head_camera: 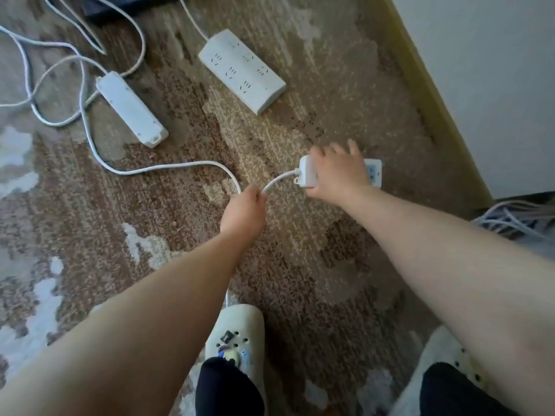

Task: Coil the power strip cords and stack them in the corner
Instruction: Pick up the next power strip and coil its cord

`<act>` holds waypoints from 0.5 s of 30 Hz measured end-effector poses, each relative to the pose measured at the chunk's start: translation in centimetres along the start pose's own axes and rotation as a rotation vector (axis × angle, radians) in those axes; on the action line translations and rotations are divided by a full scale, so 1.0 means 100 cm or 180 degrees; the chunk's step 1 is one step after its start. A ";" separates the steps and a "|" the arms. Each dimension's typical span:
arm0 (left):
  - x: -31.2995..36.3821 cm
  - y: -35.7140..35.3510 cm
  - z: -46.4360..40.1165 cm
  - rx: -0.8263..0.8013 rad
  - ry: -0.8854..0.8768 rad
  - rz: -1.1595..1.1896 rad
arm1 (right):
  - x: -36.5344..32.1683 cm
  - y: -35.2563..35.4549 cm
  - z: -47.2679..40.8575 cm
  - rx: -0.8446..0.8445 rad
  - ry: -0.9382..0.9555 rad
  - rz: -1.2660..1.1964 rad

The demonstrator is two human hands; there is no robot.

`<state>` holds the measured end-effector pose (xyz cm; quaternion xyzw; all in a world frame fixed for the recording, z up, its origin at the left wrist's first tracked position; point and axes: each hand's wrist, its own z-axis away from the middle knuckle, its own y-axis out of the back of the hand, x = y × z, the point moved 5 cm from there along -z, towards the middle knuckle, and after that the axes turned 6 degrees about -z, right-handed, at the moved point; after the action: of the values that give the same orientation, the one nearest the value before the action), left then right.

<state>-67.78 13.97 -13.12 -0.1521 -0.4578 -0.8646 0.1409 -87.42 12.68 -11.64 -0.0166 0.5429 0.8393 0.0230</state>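
Three power strips on the patterned carpet (315,250). Far left: narrow strip (131,109), cord (57,70) looping loose beside it, uncoiled. Centre, further back: wide strip (241,70), its cord (192,22) running off the top edge. Open carpet lies between these two and the person's hands.

Left hand (243,213) has its fingers curled round a white cord (168,167) close to where it enters the third strip (374,174); the cord trails left across the carpet. Right hand (338,172) grips that strip over its cord end, some fingers lifted. Two cream clogs (237,334) at bottom.

Right: white wall (480,85) edges the carpet; a cable bundle (516,219) lies in the corner.
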 end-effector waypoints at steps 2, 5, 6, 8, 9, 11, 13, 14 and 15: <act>0.011 0.030 0.016 0.0233 -0.0090 0.0170 | 0.002 0.008 0.032 0.0147 -0.0253 -0.0629; 0.048 0.096 0.027 0.0536 -0.0429 0.0141 | 0.007 0.047 0.068 0.0395 -0.0599 -0.1592; 0.065 0.120 0.030 0.0520 -0.0565 0.0140 | 0.011 0.067 0.075 0.0549 -0.0675 -0.1778; 0.099 0.161 0.040 0.0403 -0.0813 0.0156 | 0.019 0.114 0.092 0.0880 -0.0794 -0.1975; 0.113 0.179 0.048 0.0361 -0.0933 0.0143 | 0.024 0.138 0.101 0.1008 -0.0820 -0.2023; 0.136 0.210 0.071 0.0341 -0.1174 0.0095 | 0.035 0.185 0.124 0.1198 -0.0828 -0.2044; 0.151 0.236 0.098 0.0369 -0.1347 0.0170 | 0.048 0.229 0.154 0.1443 -0.0880 -0.2047; 0.156 0.248 0.111 0.0401 -0.1432 0.0234 | 0.055 0.249 0.172 0.1585 -0.0932 -0.2067; 0.161 0.259 0.125 0.0437 -0.1517 0.0297 | 0.061 0.266 0.191 0.1712 -0.0982 -0.2080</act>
<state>-70.95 8.69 19.26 -0.3627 -0.5282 -0.7637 0.0787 -95.08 19.29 20.11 -0.0553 0.6982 0.6098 0.3710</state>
